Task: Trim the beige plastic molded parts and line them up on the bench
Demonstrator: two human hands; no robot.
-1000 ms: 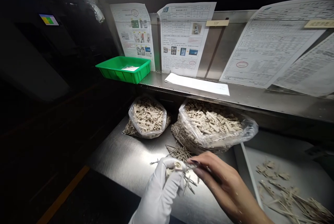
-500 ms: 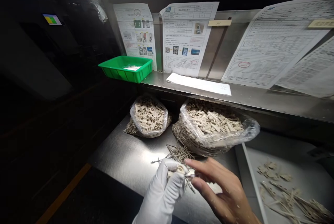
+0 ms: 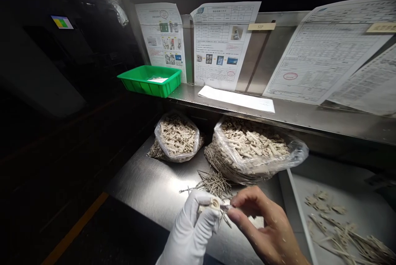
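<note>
In my white-gloved left hand [image 3: 193, 223] is a beige plastic part [image 3: 214, 204] with a round, ring-like opening, pinched between thumb and fingers. My bare right hand [image 3: 262, 219] is just to its right, thumb and forefinger closed at a small pale stub beside the part; what exactly they grip is too small to make out. Behind both hands, a loose pile of thin beige sticks [image 3: 215, 183] lies on the metal table [image 3: 145, 193]. Some stick ends show beneath my fingers.
Two clear plastic bags, a smaller left one [image 3: 177, 137] and a larger right one [image 3: 253, 149], hold beige parts. A grey tray [image 3: 297, 199] with loose parts stands at right. A metal shelf [image 3: 185, 94] carries a green bin [image 3: 148, 81] and folded paper [image 3: 236, 99].
My right forefinger has drawn back from over the beige part and curled toward the thumb, closing the pinch. My left hand has stayed almost in place.
</note>
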